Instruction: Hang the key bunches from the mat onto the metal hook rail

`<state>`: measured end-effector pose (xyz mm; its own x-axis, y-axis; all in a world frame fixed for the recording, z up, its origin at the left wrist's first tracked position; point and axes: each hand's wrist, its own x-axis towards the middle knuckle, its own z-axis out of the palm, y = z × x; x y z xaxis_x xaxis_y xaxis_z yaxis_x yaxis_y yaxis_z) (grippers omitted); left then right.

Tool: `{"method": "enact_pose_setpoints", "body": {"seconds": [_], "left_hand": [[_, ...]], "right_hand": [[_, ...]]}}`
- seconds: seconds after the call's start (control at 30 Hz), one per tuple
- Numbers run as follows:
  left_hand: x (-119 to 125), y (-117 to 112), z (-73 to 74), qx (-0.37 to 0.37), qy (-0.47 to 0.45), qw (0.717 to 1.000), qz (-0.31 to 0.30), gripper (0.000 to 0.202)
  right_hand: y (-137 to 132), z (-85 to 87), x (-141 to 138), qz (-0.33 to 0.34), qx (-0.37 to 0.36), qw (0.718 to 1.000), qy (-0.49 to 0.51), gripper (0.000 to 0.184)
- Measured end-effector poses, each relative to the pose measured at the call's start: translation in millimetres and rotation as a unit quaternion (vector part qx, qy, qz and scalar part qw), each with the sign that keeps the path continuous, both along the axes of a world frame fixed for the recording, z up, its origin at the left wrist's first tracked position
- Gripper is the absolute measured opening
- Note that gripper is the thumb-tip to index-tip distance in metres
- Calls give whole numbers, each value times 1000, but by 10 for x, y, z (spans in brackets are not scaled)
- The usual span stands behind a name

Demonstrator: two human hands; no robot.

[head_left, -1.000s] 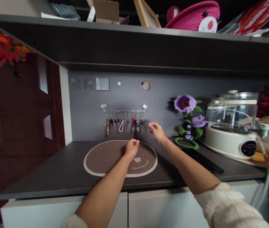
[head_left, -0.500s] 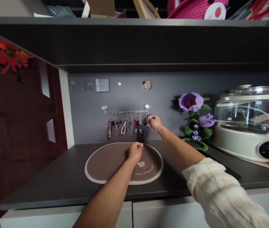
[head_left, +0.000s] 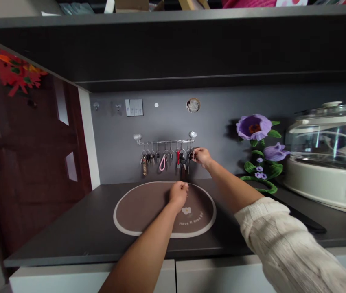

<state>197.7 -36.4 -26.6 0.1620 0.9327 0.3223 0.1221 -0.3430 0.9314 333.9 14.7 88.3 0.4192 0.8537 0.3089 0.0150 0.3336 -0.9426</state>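
Note:
My right hand (head_left: 202, 157) is at the right end of a clear hook rack (head_left: 165, 142) on the grey wall. Its fingers pinch a small keychain (head_left: 194, 155), partly covered by the fingertips. Several bunches of keys hang from the rack, among them a pink loop strap (head_left: 162, 163), a red key fob (head_left: 178, 158) and a brown tag with letters (head_left: 144, 166). Lower down, my left hand (head_left: 178, 194) is closed above the brown oval mat (head_left: 142, 207). Whatever its curled fingers hold, if anything, is hidden.
Purple flowers (head_left: 254, 127) with green leaves stand on the dark counter (head_left: 69, 228), right of my right arm. Beyond them is a white appliance with a clear cover (head_left: 322, 175). A dark shelf (head_left: 173, 53) juts out overhead. A reddish door (head_left: 38, 171) is at left.
The view has shifted slightly, so the rack, mat and flowers sit further right in it. Both hands keep nearly the same places against the rack and mat, with fingers still closed.

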Motion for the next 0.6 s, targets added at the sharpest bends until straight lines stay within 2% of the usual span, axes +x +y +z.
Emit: {"method": "enact_pose_setpoints", "body": {"seconds": [0.4,0.5,0.6], "left_hand": [[-8,27,-20,-6,-7,1000,13,17],[-23,30,-27,-8,-13,1000,19,15],[-52,-14,-10,-19,-22,999,22,11]], "right_hand": [[-37,-169,-36,-28,2,1000,-1,9],[-131,-287,-69,-30,-14,999,17,8],[-286,-476,-130,-34,-36,998,43,9]]}}
